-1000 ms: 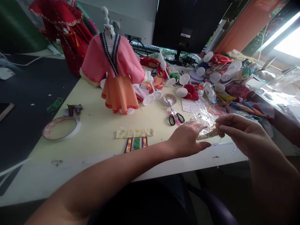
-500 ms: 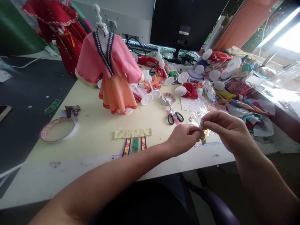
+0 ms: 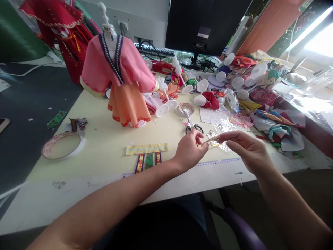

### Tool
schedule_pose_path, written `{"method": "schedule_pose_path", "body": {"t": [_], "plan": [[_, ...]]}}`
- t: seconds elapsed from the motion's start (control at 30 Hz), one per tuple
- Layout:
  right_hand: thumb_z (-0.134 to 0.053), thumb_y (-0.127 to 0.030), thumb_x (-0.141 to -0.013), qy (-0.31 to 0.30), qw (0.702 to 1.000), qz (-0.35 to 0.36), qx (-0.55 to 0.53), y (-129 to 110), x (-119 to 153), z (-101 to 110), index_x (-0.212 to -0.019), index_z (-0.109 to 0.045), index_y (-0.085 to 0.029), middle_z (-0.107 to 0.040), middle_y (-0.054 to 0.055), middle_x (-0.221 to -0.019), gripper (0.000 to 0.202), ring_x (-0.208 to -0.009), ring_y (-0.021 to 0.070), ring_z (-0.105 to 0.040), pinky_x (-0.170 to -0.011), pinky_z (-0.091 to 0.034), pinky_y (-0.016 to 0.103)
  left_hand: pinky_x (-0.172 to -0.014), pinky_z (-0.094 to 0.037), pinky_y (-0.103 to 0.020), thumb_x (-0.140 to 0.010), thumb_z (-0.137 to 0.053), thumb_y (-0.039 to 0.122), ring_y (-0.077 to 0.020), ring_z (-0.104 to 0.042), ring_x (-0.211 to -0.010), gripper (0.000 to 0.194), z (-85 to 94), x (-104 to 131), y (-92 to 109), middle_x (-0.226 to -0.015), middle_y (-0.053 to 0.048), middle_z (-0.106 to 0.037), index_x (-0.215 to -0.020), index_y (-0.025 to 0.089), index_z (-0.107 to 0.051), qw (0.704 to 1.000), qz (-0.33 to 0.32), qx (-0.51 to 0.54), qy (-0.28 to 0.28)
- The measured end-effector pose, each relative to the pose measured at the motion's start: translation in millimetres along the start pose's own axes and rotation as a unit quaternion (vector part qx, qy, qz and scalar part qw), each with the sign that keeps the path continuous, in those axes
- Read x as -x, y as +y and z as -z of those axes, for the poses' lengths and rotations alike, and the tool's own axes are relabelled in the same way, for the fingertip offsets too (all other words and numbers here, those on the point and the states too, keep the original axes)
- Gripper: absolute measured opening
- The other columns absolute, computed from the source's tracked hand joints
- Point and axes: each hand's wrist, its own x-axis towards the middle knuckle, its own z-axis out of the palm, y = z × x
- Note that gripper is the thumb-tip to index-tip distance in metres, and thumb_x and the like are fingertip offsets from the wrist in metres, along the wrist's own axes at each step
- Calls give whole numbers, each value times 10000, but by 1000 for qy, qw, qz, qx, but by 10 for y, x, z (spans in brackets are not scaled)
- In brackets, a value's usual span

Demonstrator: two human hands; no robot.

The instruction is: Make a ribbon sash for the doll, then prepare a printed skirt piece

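Between my two hands a short gold trim strip is stretched out above the table. My left hand pinches its left end between thumb and fingers. At the strip's other end, the fingertips of my right hand are closed on it. Just beyond my left hand lie scissors with black handles, partly covered by it. A clear plastic packet with small pieces sits behind the strip. To the left, a yellow striped ribbon lies above several short patterned ribbon pieces, partly hidden by my left forearm.
A small dress form in a pink jacket and orange skirt stands at the back left. Tape rolls lie on the table. White stands and fabric scraps crowd the back and right. A ruler runs along the front.
My left hand has moved left, drawing the gold strip from hanging down to nearly level between both hands. My right hand has shifted slightly, and its fingers have straightened.
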Motion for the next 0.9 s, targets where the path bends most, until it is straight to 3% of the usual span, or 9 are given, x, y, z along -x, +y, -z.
{"method": "schedule_pose_path", "body": {"t": [0.13,0.3,0.37,0.43,0.53,0.6,0.67,0.73,0.9], "plan": [[-608,-371,-820,-32,998,22,44,-79,3,-17,-951,-657,-289,-681,19,-922,163,-901,193,-633,-856,-512,373,-815,-472,-346,-771,-598,278,-205,-559,-928,273,-6,38,28,-981,-69,-616,-1018,161,-584,979,-134,-150,32],[-582,-340,-840,-16,987,80,142,-110,35,-27,-937,-651,-280,-688,13,-910,134,-886,196,-639,-847,-505,368,-812,-457,-348,-862,-469,226,-190,-591,-838,204,-19,27,45,-892,-65,-672,-877,151,-658,964,-182,-189,39],[-578,-323,-843,38,975,102,193,-76,41,-22,-907,-652,-269,-688,12,-885,112,-862,194,-640,-833,-505,365,-728,-466,-310,-851,-487,231,-171,-599,-769,190,-3,16,37,-828,-50,-677,-843,159,-663,980,-142,-137,30],[-575,-313,-844,47,961,119,244,-5,28,-20,-955,-646,-261,-684,21,-931,141,-894,201,-635,-837,-502,370,-647,-461,-277,-833,-520,257,-153,-597,-694,167,13,1,18,-758,-37,-673,-820,163,-658,994,-82,-60,27],[-580,-317,-838,-47,944,147,291,156,-22,-38,-1096,-600,-247,-655,57,-1069,268,-1017,233,-599,-865,-495,405,-627,-463,-264,-808,-558,280,-132,-585,-628,148,23,-29,-18,-682,-24,-655,-775,160,-640,998,-16,44,36],[-586,-293,-839,-80,931,186,305,271,-53,-58,-1022,-614,-233,-675,52,-968,194,-939,220,-615,-885,-484,433,-646,-469,-268,-794,-578,267,-131,-586,-635,131,24,-46,-28,-676,-27,-646,-754,155,-632,995,12,95,40],[-577,-235,-849,-68,921,230,306,361,-65,-65,-868,-616,-228,-670,7,-774,44,-748,169,-616,-920,-463,448,-667,-476,-270,-791,-588,247,-131,-594,-655,120,26,-53,-10,-681,-33,-635,-742,145,-629,987,45,150,37],[-571,-179,-849,-49,915,267,299,402,-49,-49,-804,-600,-224,-642,-23,-681,70,-638,132,-583,-952,-446,450,-680,-480,-266,-801,-585,220,-123,-598,-660,117,30,-46,36,-681,-38,-625,-730,132,-619,972,93,210,38],[-600,-111,-808,-33,881,342,326,309,46,23,-816,-598,-200,-620,-10,-670,89,-629,125,-579,-930,-463,439,-708,-501,-288,-829,-561,150,-119,-620,-643,89,10,-6,171,-709,-57,-642,-754,113,-591,917,203,339,49]]}}
